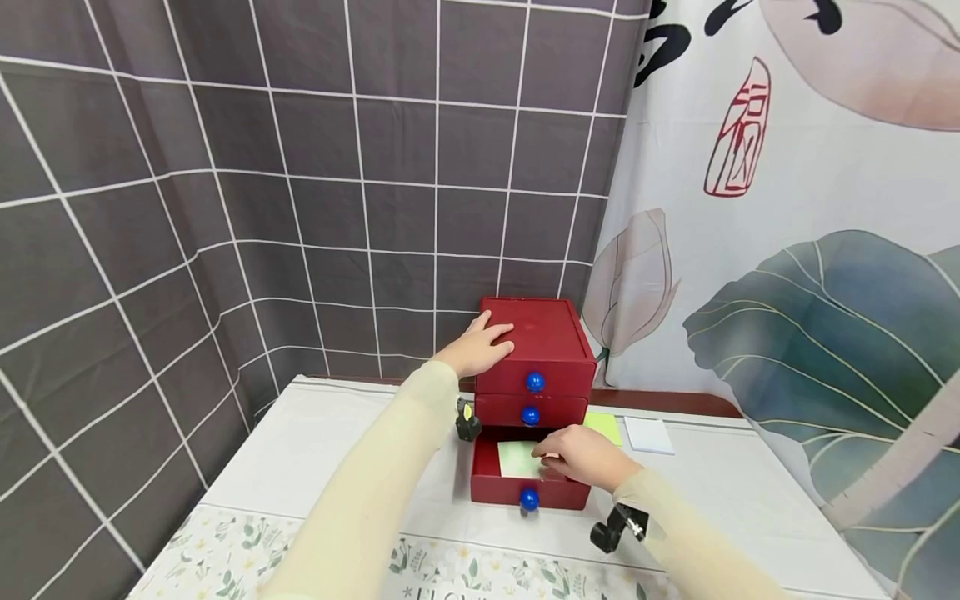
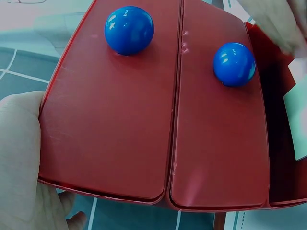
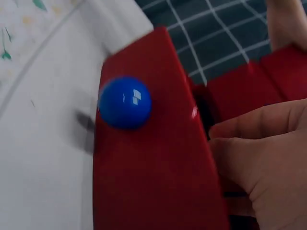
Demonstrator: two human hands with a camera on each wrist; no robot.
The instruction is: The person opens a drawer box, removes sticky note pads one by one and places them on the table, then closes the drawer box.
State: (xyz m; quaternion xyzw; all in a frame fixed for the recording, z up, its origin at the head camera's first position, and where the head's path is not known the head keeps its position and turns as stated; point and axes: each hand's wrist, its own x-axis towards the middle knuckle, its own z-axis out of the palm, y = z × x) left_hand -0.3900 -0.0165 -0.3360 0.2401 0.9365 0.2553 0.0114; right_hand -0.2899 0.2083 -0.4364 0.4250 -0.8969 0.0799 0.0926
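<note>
A red drawer unit with round blue knobs stands on the table, its bottom drawer pulled out. My left hand rests on the unit's top left edge with the fingers spread. Inside the open drawer lies a pale green paper note, also seen in the left wrist view as a green sheet. My right hand reaches over the drawer's right side, fingertips at the note's right edge. In the right wrist view its thumb and forefinger come close together behind the drawer front, with no paper visible between them.
To the right of the unit lie a yellow-green note pad and a white note pad. The two upper drawers are closed. A dark checked curtain hangs behind, and a floral cloth covers the table's front.
</note>
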